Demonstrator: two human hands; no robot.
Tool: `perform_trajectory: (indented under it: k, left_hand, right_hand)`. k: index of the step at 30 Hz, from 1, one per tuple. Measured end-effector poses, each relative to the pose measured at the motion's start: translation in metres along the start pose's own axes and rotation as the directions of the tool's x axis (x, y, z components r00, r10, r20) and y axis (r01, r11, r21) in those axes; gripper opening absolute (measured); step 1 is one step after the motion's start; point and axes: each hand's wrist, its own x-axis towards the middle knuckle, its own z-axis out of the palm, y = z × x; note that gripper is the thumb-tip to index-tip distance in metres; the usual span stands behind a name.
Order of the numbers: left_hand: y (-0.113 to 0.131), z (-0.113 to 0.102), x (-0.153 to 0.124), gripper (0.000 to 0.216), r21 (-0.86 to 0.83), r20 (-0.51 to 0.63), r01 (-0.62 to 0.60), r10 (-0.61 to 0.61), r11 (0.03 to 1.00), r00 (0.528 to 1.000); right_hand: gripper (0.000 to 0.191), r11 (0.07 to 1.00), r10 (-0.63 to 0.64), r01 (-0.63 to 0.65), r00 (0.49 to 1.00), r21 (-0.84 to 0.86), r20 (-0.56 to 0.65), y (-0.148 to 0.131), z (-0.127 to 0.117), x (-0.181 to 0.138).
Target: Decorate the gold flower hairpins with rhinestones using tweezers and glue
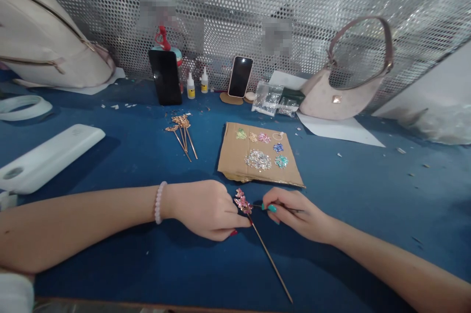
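Note:
My left hand [206,209] is closed, pinching a gold hair stick [270,259] just below its pink jewelled head [243,201]. The stick's long shaft runs toward me and to the right over the blue table. My right hand [300,215] is closed on a thin dark pick tool [290,210], whose tip points left at the pink head. Just beyond both hands lies a piece of cardboard [235,156] with small heaps of coloured rhinestones [258,159].
Several gold hair sticks [183,134] lie left of the cardboard. At the back stand two phones [165,76], two glue bottles [191,86], bags of stones [268,97] and a pink handbag [340,94]. A white power bank [44,156] and a backpack [40,38] are at left.

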Motion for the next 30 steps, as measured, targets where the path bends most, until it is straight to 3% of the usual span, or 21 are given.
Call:
perform_trajectory:
  k: [22, 30]
  left_hand:
    - [-0.0003, 0.0005, -0.0014, 0.028, 0.005, 0.008, 0.006, -0.006, 1.0, 1.0]
    - [0.0008, 0.0003, -0.0013, 0.026, 0.006, 0.002, 0.009, -0.009, 1.0, 1.0]
  right_hand:
    - [0.016, 0.999, -0.026, 0.027, 0.999, -0.046, 0.025, -0.0055, -0.0009, 0.0039]
    - [0.02, 0.997, 0.068, -0.068, 0.998, 0.032, -0.011, -0.0001, 0.0003, 0.0006]
